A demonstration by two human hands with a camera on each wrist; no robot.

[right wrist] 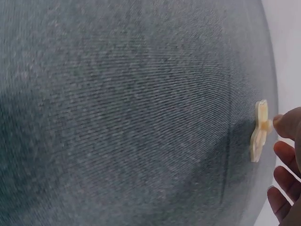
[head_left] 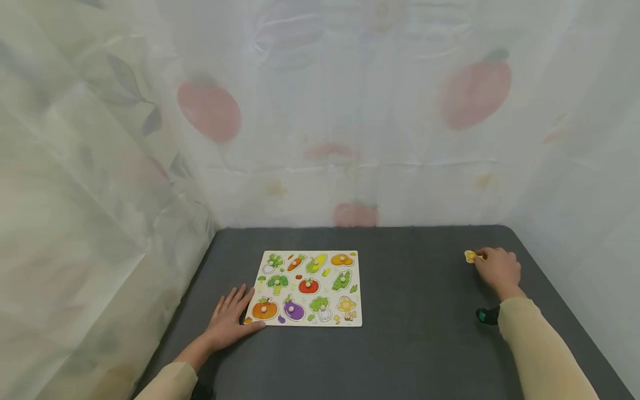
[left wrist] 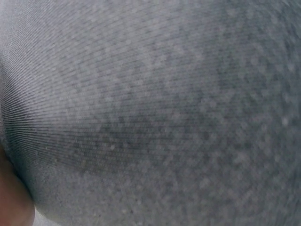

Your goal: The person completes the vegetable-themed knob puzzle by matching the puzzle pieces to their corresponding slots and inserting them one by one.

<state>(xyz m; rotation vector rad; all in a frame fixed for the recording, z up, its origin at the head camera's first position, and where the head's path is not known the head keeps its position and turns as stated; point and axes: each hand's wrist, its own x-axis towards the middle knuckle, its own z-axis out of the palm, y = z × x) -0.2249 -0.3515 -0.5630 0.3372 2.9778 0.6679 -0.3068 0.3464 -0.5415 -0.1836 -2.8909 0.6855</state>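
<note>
My left hand (head_left: 227, 322) lies with fingers spread at the lower left corner of a white puzzle board (head_left: 320, 319), its thumb along the front edge. The board shows vegetables, several with small knobs, such as a tomato (head_left: 309, 286) and an eggplant (head_left: 293, 309). Far to the right, my right hand (head_left: 498, 270) pinches a small yellow puzzle piece (head_left: 470, 256) by its knob. In the right wrist view that piece (right wrist: 259, 132) appears edge-on, the knob at the thumb and the other fingers curled below. Only a bit of the left hand (left wrist: 14, 200) shows in the left wrist view.
Both hands are over a dark grey table (head_left: 400, 355) with rounded far corners. A pale curtain (head_left: 350, 111) printed with fruit hangs behind it and along both sides. A black wrist strap (head_left: 487, 316) sits at the right sleeve.
</note>
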